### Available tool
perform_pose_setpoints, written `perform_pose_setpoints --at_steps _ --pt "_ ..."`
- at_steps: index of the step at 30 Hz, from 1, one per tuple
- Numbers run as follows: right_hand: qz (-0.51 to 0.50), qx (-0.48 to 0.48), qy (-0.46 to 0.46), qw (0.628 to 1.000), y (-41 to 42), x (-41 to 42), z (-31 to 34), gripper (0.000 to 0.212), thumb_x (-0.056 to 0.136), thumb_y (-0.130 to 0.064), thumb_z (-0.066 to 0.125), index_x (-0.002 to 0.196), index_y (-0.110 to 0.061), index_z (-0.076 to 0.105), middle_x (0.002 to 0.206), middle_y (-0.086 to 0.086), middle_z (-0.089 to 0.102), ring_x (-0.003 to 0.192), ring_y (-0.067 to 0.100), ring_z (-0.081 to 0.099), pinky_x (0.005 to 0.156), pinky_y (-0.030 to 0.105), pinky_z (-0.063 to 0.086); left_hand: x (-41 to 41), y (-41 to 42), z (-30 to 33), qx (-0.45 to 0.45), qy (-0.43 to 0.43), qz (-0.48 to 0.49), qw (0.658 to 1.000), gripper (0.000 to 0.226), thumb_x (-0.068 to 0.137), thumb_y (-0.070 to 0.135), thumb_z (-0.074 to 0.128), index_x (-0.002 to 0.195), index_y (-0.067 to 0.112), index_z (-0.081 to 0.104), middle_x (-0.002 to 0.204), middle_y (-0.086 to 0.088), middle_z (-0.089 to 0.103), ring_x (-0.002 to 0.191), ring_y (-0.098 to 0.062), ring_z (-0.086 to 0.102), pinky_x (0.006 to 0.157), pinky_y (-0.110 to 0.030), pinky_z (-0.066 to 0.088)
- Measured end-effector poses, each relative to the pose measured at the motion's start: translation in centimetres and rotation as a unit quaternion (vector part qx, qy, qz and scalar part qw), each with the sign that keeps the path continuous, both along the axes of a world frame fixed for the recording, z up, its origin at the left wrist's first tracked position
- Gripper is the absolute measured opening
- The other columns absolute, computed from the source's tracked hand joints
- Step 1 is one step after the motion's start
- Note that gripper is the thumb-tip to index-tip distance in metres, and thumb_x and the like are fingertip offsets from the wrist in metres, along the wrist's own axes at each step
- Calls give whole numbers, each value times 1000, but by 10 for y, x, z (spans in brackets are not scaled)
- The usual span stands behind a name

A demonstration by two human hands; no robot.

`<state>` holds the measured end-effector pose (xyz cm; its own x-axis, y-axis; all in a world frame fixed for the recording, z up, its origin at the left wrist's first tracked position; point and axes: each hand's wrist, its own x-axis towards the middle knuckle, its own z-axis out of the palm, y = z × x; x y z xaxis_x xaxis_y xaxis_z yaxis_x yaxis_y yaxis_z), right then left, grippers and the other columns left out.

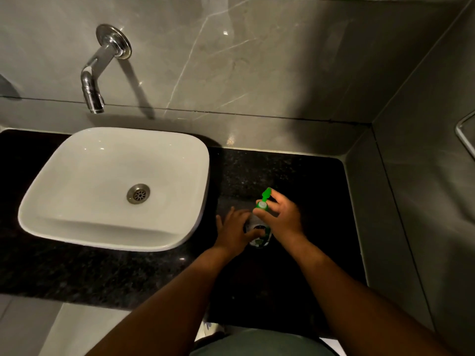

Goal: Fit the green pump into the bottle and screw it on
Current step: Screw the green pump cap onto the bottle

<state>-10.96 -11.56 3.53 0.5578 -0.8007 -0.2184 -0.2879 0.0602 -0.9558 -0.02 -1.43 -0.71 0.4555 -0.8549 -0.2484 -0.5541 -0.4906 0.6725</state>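
Observation:
A small clear bottle with a green-and-white label stands on the black granite counter, right of the basin. The green pump sits on top of the bottle's neck, its nozzle pointing away from me. My right hand grips the pump's green collar with its fingertips. My left hand is wrapped around the bottle's body from the left and hides much of it.
A white square basin with a metal drain sits on the counter to the left. A chrome tap juts from the grey marble wall above it. A grey side wall closes the counter on the right.

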Motion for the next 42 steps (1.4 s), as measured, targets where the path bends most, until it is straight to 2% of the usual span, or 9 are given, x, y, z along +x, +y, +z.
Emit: perform_pose_setpoints --at_steps 6,12,16,19,22,26,32,38,42 --pt "-99 -93 42 990 9 10 1 79 51 -46 88 118 -36 47 75 -17 65 80 1 65 68 18 48 -3 -3 2 26 -36 15 999 68 64 75 50 116 30 54 138 2 46 143 -24 13 108 -64 -7" --pt "81 19 -24 996 -13 -9 0 90 75 -13 79 147 -22 26 137 5 54 122 5 51 93 13 43 1 -4 4 29 -33 -13 999 72 65 75 51 124 34 51 145 7 40 143 -20 9 107 -60 -14" --pt "3 -10 -4 1000 -12 -7 0 92 65 -17 86 142 -16 35 99 2 71 87 -12 62 77 7 46 0 -3 4 20 -39 -17 999 77 62 80 46 126 36 48 145 8 40 143 -20 10 107 -59 -14" --pt "-72 -66 19 995 5 2 -2 98 51 -29 92 133 -21 39 80 -5 58 70 -1 57 67 17 44 -5 -3 6 4 -40 -22 999 76 63 74 50 128 36 46 142 5 44 143 -22 11 107 -59 -14" --pt "-55 -78 16 995 10 5 -6 112 50 -31 93 141 -21 28 102 2 57 90 11 57 81 22 45 -7 -3 8 -3 -32 1 999 62 67 60 64 122 34 51 138 4 48 143 -23 14 108 -59 -13" --pt "23 -25 -29 999 -2 -10 -7 98 73 -9 79 149 -17 18 124 -9 56 123 10 47 91 3 35 -2 -3 9 17 -38 -3 999 66 65 72 57 121 36 52 142 8 44 142 -20 14 107 -60 -12" --pt "-78 -100 38 991 3 1 4 87 56 -30 90 128 -22 43 79 -8 50 71 3 51 63 12 40 -8 -7 8 8 -42 -20 999 85 56 80 45 127 32 47 139 2 47 143 -23 14 107 -59 -13" --pt "-16 -48 -32 998 0 -4 -1 82 76 -7 77 144 -12 31 129 9 56 118 5 51 94 12 40 0 -5 4 18 -40 -4 999 75 59 82 47 117 36 53 140 8 45 142 -20 14 107 -60 -14" --pt "-46 -91 8 995 -3 -4 0 80 64 -22 87 131 -22 45 90 -5 63 83 0 61 75 12 46 -2 -6 6 7 -45 -14 999 72 61 79 48 119 38 51 138 8 47 142 -21 15 107 -60 -14"
